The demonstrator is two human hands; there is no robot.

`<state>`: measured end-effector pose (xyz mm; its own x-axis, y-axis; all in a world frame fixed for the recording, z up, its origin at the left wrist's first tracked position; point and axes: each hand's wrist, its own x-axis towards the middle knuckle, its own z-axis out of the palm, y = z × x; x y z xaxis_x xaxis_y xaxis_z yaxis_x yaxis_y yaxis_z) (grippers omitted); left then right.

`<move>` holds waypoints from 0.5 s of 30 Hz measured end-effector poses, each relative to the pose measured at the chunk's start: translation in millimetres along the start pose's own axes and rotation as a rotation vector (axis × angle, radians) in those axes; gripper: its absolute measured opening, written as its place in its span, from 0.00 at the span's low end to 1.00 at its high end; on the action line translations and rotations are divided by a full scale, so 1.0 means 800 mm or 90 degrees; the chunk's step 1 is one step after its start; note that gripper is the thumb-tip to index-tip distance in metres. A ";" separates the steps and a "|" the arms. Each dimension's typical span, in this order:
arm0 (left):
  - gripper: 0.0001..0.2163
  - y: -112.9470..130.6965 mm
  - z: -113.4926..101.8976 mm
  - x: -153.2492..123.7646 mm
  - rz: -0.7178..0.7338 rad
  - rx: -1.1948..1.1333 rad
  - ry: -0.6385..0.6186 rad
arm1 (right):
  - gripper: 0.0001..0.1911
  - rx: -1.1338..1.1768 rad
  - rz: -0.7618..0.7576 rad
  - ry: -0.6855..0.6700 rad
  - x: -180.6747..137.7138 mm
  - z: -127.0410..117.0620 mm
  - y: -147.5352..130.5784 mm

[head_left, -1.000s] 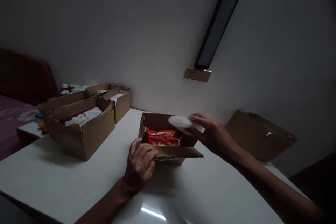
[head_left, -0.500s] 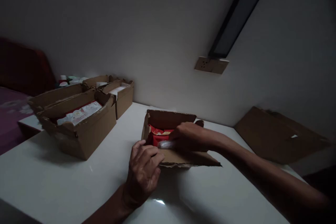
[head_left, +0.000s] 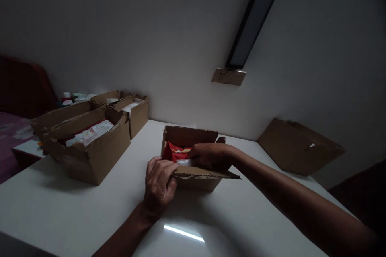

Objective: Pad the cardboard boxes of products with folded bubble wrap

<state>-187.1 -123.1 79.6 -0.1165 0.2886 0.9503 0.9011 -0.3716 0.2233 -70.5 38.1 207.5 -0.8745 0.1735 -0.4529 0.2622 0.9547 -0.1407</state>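
Where the white table (head_left: 75, 213) meets the wall, a small open box (head_left: 193, 176) is seen, near the middle of the tabletop; its near flap is folded outward and its far flap stands up; the left hand (head_left: 159, 186) is laid on the box's near left corner, fingers curled together over the cardboard edge, thumb on the outside; the right hand (head_left: 208, 155) is lowered into the box from the right, fingers bent down and closed on a pale white packet (head_left: 183, 162), which is pressed just inside the near wall; how firmly the packet is gripped cannot be told, since the fingertips are hidden by the flap; red packets (head_left: 176, 151) are seen under and behind the white one, filling the left part of the box; the right forearm is stretched across the table's right side.

To the left, well apart from the small box, a large box (head_left: 90, 156) is noted, with white and red packs showing at its top; a second box (head_left: 137, 114) is set just behind it, touching or nearly so; small bottles (head_left: 70, 98) are grouped beyond these, too dim to tell apart; a flattened box (head_left: 298, 146) is leaned at the wall on the far right; a socket (head_left: 228, 76) is fixed on the wall above, with a dark panel (head_left: 253, 20) rising from it; a red bed (head_left: 18, 108) is glimpsed at far left.
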 end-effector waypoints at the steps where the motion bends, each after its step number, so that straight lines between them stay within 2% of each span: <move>1: 0.16 -0.002 0.001 -0.001 0.001 0.004 0.003 | 0.12 0.003 0.003 0.017 -0.004 -0.001 -0.001; 3: 0.17 -0.004 0.001 -0.003 -0.007 0.017 0.016 | 0.12 0.014 0.018 0.117 -0.025 -0.002 -0.003; 6: 0.22 -0.005 -0.002 -0.006 -0.075 0.044 0.063 | 0.13 0.076 0.106 0.410 -0.083 0.008 0.001; 8: 0.25 -0.004 -0.007 -0.008 -0.145 0.033 0.093 | 0.15 0.138 0.199 0.582 -0.128 0.030 0.008; 9: 0.26 -0.005 -0.010 -0.009 -0.181 0.014 0.101 | 0.16 0.166 0.241 0.640 -0.148 0.046 0.012; 12: 0.27 -0.011 -0.013 -0.014 -0.313 -0.075 0.080 | 0.18 0.248 0.314 0.718 -0.179 0.111 0.023; 15: 0.30 -0.021 -0.006 -0.021 -0.486 -0.171 0.001 | 0.22 0.371 0.311 0.708 -0.151 0.177 0.025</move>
<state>-202.4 -125.7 60.5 -0.6602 0.5470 0.5147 0.4417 -0.2715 0.8551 98.2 1.7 134.9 -0.4337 0.8319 0.3461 0.5309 0.5463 -0.6478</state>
